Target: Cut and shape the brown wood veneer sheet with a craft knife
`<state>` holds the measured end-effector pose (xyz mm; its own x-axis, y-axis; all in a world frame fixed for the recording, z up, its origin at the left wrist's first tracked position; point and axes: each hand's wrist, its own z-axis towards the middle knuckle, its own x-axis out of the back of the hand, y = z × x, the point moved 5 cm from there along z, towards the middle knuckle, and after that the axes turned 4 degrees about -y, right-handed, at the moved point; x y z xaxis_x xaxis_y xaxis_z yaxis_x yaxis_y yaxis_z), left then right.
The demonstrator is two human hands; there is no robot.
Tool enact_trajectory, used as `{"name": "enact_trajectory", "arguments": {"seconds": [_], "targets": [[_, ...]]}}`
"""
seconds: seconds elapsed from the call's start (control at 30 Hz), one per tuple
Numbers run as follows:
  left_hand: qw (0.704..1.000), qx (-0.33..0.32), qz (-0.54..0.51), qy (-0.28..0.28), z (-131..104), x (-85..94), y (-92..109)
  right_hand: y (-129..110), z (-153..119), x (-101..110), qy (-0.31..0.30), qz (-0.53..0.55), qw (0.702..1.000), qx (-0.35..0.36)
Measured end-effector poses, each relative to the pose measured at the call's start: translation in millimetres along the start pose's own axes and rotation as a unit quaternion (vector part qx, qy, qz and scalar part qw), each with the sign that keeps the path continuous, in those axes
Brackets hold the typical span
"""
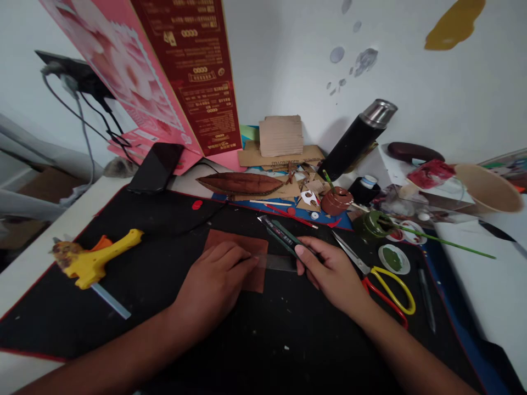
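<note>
My left hand (216,277) rests on a square brown sheet (255,280), its curled fingers closed at the near end of a clear ruler (280,263). That ruler lies across the sheet's right side and runs toward my right hand (325,263). In my right hand is a dark green utility knife (284,233), its tip pointing up and left above the mat. The right fingertips are by the ruler's other end; whether they touch it is hard to tell. Scissors (382,285) with yellow and red handles lie just right of that hand.
A black mat (164,329) covers the table. At left lies a yellow glue gun (93,258). Behind are a brown boat-shaped piece (242,184), a phone (156,167) and a black thermos (354,140). Paint jars (373,226), a lid (394,259) and a pen (427,299) occupy the right.
</note>
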<state>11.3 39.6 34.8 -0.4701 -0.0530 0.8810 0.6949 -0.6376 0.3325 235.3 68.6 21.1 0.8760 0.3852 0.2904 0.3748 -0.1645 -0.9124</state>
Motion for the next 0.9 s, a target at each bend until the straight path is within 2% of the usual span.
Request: {"name": "enact_trajectory", "arguments": {"seconds": [0.2,0.5,0.67,0.8,0.9], "targets": [[0.999,0.008,-0.025,0.019,3.1,-0.3,-3.5,-1.0,-0.7,-0.4,0.002,-0.025,1.000,0.012],[1.000,-0.001,0.007,0.003,1.3,-1.2,-0.7,-2.1,-3.5,-1.1,0.024,-0.039,0.999,0.020],[0.998,-0.012,0.056,-0.011,0.6,-2.1,2.1,-7.8,-2.4,-3.0,-0.003,-0.059,0.998,0.022],[0.995,-0.034,0.096,-0.013,-1.7,-4.1,5.6,-14.0,-5.2,1.4,0.006,-0.073,0.997,0.035],[0.993,-0.052,0.110,-0.009,-2.9,-4.5,9.1,-18.2,-8.5,3.8,-0.030,-0.094,0.994,0.042]]}}
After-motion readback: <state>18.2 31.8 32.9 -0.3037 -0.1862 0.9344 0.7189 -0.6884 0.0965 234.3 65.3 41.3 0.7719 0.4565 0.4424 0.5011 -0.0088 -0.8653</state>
